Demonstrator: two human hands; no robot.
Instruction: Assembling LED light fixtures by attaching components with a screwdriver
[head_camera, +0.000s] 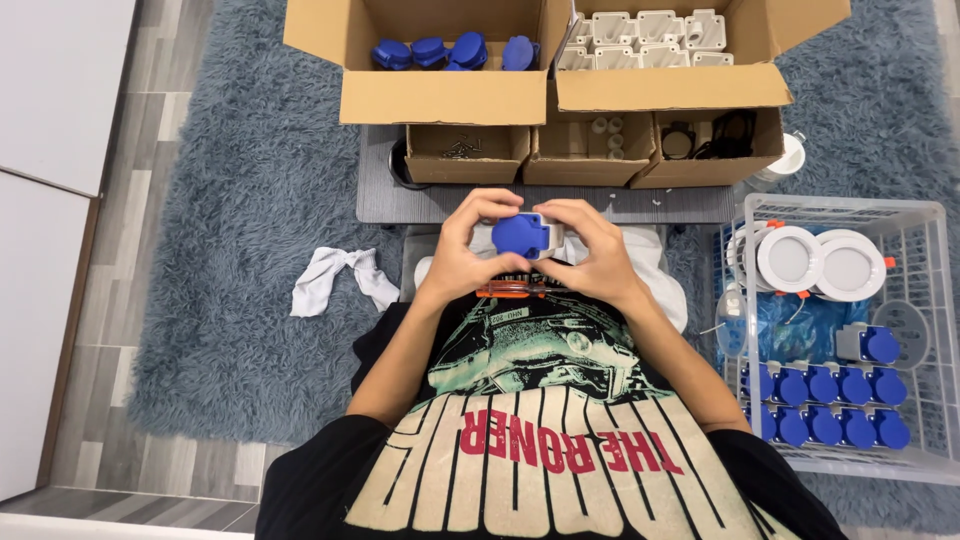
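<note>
A blue-lidded socket (522, 235) sits between both hands above the lap, over the near edge of the grey mat (400, 200). The left hand (465, 252) and right hand (592, 250) are clamped on it from either side, thumbs on the lid. Under the hands lies what looks like an orange-handled screwdriver (510, 290), mostly hidden. Beyond the mat's far edge stand open cartons (450, 95) of blue lids and white housings. A wire basket (925, 300) of finished sockets stands to the right; a white cloth (335, 275) lies on the rug.
</note>
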